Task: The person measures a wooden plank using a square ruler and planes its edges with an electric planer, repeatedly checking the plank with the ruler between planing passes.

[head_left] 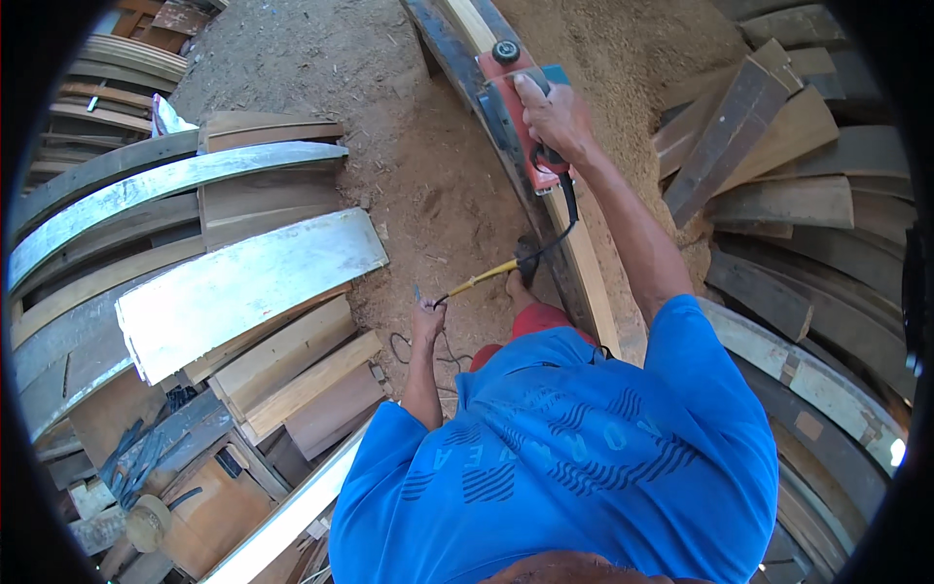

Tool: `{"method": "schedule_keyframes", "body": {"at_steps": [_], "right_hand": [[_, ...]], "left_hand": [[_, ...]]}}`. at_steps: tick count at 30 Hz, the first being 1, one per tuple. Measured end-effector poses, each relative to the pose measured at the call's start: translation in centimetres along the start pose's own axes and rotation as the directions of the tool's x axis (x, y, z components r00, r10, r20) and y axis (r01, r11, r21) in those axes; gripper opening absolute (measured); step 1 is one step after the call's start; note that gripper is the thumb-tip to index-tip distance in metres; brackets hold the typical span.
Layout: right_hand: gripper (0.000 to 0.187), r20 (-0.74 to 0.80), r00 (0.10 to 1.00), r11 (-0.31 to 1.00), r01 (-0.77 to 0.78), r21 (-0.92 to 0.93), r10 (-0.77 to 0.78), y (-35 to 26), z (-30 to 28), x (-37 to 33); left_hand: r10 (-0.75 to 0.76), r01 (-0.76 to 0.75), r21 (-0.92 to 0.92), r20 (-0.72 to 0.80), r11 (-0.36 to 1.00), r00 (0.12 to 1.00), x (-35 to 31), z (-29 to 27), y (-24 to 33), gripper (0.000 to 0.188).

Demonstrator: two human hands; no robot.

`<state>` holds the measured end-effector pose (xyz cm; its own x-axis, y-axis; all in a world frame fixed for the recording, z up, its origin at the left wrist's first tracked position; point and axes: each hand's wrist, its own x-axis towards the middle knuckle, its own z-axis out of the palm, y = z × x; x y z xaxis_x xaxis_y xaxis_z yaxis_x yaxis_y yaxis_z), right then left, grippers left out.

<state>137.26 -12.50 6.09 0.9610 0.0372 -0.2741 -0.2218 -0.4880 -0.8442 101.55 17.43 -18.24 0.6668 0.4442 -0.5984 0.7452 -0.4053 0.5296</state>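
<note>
We look down on a person in a blue shirt [555, 428] at a dark, narrow bench [561, 273] that runs from the upper middle toward the person's feet. Along it lies a long, pale strip of wood [588, 277], and on this strip, toward its far part, sits a red electric planer [497, 105] with a round black knob [505, 52] at its front. The right hand [559, 119] is closed about the planer's dark handle. From the rear of the tool we trace a power cord [572, 209], which bends left into a yellow length [482, 277] and reaches the left hand [427, 319], low and well apart from the bench, its fingers curled together on the cord. A small bluish tip shows above this fist; we cannot tell what it is. To the left we note stacked boards, a broad whitish panel [258, 287] uppermost; to the right, further planks [778, 200] lie piled beside sawdust-strewn ground [618, 102].
</note>
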Motion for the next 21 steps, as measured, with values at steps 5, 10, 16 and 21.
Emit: {"method": "schedule_keyframes", "body": {"at_steps": [5, 10, 16, 21], "right_hand": [[0.059, -0.004, 0.996, 0.991, -0.085, 0.101, 0.086, -0.6, 0.9, 2.6], [0.069, -0.054, 0.998, 0.978, 0.027, 0.208, -0.016, -1.1, 1.3, 4.6], [0.066, 0.014, 1.000, 0.992, 0.002, 0.122, -0.004, -2.5, 0.9, 6.8], [0.067, 0.018, 0.997, 0.998, -0.070, 0.001, 0.070, -4.8, 0.9, 9.3]], "left_hand": [[0.037, -0.035, 0.050, -0.053, 0.998, 0.998, 2.5, -1.2, 1.9, 0.022], [0.028, -0.027, 0.050, -0.034, 0.998, 0.999, 3.8, -3.1, 5.9, 0.024], [-0.017, 0.015, -0.077, -0.031, 0.997, 0.999, 6.2, -3.8, 8.1, 0.026], [0.042, -0.031, 0.174, -0.061, 0.984, 0.997, 9.8, -3.6, 8.4, 0.026]]}}
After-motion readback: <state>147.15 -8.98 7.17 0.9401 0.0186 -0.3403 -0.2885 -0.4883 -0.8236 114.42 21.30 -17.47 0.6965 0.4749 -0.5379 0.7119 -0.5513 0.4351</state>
